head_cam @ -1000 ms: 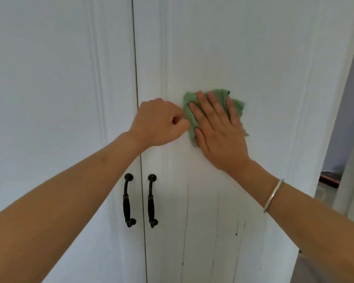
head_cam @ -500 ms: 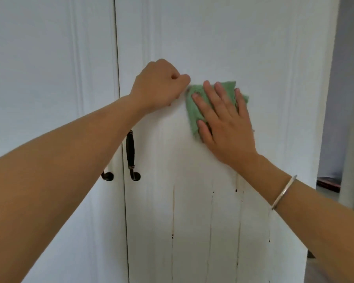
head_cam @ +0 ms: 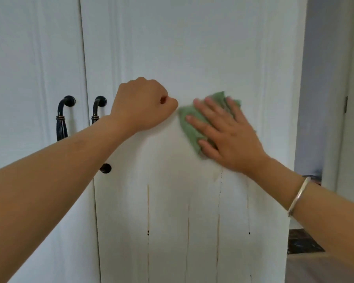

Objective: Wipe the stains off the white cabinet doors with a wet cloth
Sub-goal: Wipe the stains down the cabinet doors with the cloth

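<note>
Against the right cabinet door (head_cam: 192,48), about mid-frame in the head view, a green cloth (head_cam: 189,123) is pressed flat by the right hand (head_cam: 229,135). The fingers are held straight and spread over the cloth. Nothing is curled round it, so it is pinned under palm and fingers, not grasped. Cloth edges are seen past the fingertips at the top and past the thumb side on the left. Slight motion blur is noted on fingertips and cloth.

The left hand (head_cam: 143,105) is clenched into a fist just left of the cloth, with a small gap between them. Nothing is seen held in it. The fist is set in front of the same door; contact with the panel cannot be confirmed.

Stains (head_cam: 148,211) are seen as thin dark vertical drip streaks on the lower part of the right door, below both hands, with small dark dots along them. One streak starts just under the heel of the right hand.

The left cabinet door (head_cam: 29,58) is separated from the right one by a narrow vertical gap. One dark curved handle is mounted on each door beside that gap: left handle (head_cam: 62,119) mostly visible, right handle (head_cam: 97,108) mostly hidden by the left forearm.

A silver bangle (head_cam: 297,196) is worn on the right wrist. Past the door's right edge, a grey wall (head_cam: 325,99) and a dark mat (head_cam: 302,242) on the floor are visible.
</note>
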The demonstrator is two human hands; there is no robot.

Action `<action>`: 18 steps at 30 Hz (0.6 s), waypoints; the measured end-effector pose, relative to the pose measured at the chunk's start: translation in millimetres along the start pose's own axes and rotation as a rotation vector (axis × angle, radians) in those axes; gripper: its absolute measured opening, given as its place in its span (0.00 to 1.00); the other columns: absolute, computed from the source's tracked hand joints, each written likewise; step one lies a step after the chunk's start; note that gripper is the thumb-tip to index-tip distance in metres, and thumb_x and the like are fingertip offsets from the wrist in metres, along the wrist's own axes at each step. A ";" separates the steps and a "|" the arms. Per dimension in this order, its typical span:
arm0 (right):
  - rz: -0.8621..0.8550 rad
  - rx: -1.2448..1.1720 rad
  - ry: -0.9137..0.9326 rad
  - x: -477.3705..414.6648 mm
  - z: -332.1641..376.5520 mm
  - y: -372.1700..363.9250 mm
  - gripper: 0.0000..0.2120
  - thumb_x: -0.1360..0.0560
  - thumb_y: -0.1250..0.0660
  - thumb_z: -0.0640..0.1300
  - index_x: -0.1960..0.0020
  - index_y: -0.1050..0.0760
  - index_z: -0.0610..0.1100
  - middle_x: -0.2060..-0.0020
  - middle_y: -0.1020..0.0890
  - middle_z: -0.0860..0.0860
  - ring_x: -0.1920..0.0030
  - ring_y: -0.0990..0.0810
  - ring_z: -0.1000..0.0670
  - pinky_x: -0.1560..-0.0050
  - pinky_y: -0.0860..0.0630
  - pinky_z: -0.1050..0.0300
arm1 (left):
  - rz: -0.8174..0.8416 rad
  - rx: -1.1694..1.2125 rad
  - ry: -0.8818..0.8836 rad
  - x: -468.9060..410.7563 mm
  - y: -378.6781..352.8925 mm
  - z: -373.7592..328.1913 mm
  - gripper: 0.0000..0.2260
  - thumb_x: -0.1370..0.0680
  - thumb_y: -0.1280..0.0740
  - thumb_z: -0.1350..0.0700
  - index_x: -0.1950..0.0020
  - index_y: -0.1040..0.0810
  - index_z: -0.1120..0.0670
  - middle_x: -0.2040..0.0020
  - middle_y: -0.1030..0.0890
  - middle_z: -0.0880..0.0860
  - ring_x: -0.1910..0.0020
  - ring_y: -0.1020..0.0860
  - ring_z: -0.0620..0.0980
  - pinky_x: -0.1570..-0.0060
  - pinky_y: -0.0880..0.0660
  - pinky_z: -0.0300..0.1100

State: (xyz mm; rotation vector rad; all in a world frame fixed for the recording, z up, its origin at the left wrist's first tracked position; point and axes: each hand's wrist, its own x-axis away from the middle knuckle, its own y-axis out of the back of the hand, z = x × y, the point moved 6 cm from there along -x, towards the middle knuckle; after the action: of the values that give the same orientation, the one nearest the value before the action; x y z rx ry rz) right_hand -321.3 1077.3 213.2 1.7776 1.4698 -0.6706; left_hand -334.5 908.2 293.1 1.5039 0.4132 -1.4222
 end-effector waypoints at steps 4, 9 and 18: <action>-0.191 -0.027 -0.598 -3.3 -32.7 8.4 0.26 0.19 0.48 0.51 0.22 0.43 0.48 0.23 0.42 0.45 0.22 0.47 0.44 0.24 0.50 0.40 | -0.055 -0.044 -0.015 9.6 -5.3 0.2 0.14 0.30 0.46 0.49 0.73 0.42 0.53 0.77 0.42 0.50 0.75 0.45 0.50 0.71 0.46 0.41; -0.169 -0.063 -0.482 27.9 32.8 -7.3 0.26 0.19 0.48 0.50 0.22 0.43 0.47 0.23 0.43 0.45 0.22 0.47 0.43 0.25 0.51 0.38 | -0.117 -0.093 0.006 16.6 -6.7 -1.8 0.15 0.27 0.45 0.50 0.72 0.40 0.54 0.77 0.39 0.51 0.76 0.43 0.50 0.72 0.46 0.40; 0.121 -0.059 0.030 121.7 120.7 -31.9 0.24 0.17 0.48 0.53 0.22 0.43 0.51 0.22 0.43 0.49 0.22 0.46 0.47 0.24 0.48 0.41 | 0.046 -0.125 -0.017 95.8 -33.2 -6.7 0.19 0.24 0.40 0.51 0.73 0.38 0.54 0.78 0.36 0.50 0.77 0.38 0.51 0.72 0.45 0.39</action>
State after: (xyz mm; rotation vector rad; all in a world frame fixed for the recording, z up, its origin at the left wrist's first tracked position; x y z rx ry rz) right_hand -320.0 1057.0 40.1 1.8212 1.3753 -0.5365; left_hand -332.6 893.6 192.5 1.3916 0.4458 -1.3476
